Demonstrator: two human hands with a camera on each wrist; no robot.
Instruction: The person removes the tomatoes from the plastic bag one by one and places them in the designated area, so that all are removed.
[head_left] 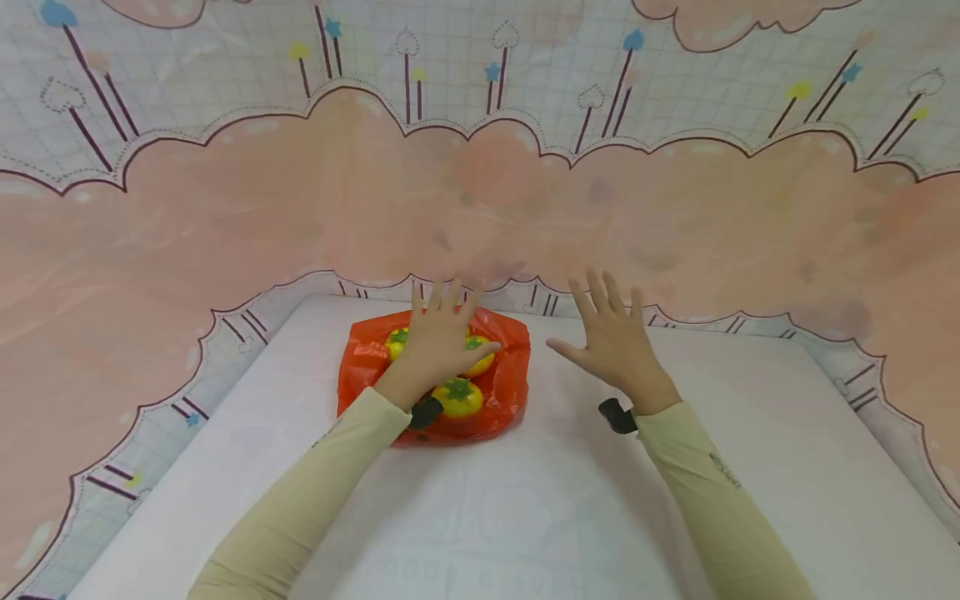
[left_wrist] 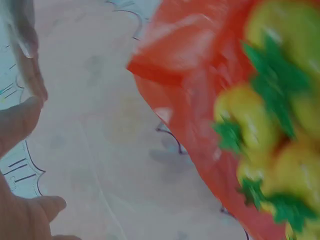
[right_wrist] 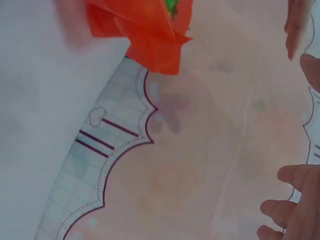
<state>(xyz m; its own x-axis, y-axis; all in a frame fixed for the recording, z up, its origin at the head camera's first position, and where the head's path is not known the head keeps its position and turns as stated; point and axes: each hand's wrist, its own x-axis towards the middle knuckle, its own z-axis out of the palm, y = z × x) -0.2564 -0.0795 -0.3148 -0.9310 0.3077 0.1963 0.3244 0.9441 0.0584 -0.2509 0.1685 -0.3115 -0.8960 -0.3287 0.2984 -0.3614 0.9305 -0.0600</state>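
A red plastic bag (head_left: 510, 400) lies on the white table with its mouth spread wide. Inside it are several yellow, persimmon-like fruits (head_left: 459, 398) with green leafy tops, which the left wrist view shows close up. My left hand (head_left: 438, 342) is held above the bag, fingers spread, hiding part of the fruits. To the right of the bag my right hand (head_left: 618, 350) is raised with its fingers spread too. Neither hand holds anything. In the right wrist view only a corner of the bag (right_wrist: 150, 40) shows, away from the right fingers.
The white table (head_left: 480, 517) reaches out to both sides and toward me. Behind it and along its sides hangs a pink and white patterned cloth (head_left: 525, 217). A small black device (head_left: 618, 416) sits at the right wrist.
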